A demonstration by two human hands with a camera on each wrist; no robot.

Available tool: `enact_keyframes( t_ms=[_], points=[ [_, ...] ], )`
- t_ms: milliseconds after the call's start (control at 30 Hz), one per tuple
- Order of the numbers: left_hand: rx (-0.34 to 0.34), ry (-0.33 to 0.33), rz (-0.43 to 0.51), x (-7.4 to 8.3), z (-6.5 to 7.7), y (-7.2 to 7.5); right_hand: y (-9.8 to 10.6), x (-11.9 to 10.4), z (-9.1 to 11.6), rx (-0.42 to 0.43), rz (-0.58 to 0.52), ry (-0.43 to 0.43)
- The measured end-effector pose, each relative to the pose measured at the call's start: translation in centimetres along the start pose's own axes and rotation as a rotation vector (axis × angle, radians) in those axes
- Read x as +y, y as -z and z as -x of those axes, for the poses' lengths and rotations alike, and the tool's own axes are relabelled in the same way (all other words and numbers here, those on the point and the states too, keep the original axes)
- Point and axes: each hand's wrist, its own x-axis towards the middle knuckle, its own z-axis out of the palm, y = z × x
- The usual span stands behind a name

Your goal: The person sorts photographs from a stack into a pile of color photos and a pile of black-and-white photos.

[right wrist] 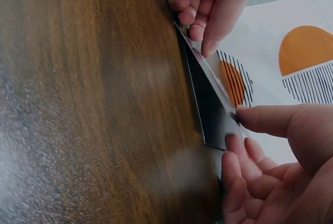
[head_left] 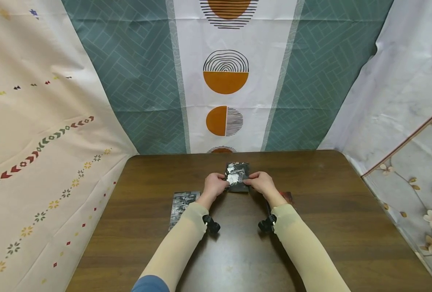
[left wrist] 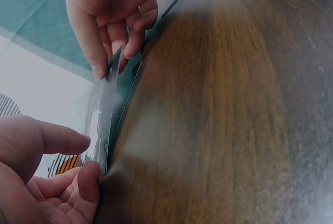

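Note:
A small glossy photo print [head_left: 237, 177] in black, grey and white is held near the table's far side. My left hand [head_left: 215, 185] pinches its left edge between thumb and fingers. At its right edge, my right hand [head_left: 261, 183] pinches it the same way. In the left wrist view the print [left wrist: 106, 109] is tilted, seen nearly edge-on. A dark surface [right wrist: 203, 96] shows beneath it in the right wrist view; I cannot tell whether that is a second print.
Another black-and-white print [head_left: 182, 205] lies on the brown wooden table [head_left: 234, 259], partly behind my left forearm. A reddish print [head_left: 286, 197] peeks out past my right forearm. Patterned cloths [head_left: 143, 81] hang behind the table and at both sides.

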Motion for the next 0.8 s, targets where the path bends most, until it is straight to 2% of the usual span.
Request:
enact_keyframes(
  t_ms=[300,600,800],
  points=[
    [0.005,0.003,0.022,-0.02,0.16,0.22,-0.34,0.1,-0.24,0.008,-0.061,0.011],
    [-0.013,0.004,0.11,-0.21,0.26,0.33,-0.13,0.3,0.01,0.019,-0.068,0.034],
    [-0.015,0.002,0.133,-0.43,0.37,0.32,0.0,0.54,-0.01,0.04,-0.026,0.056]
  ],
)
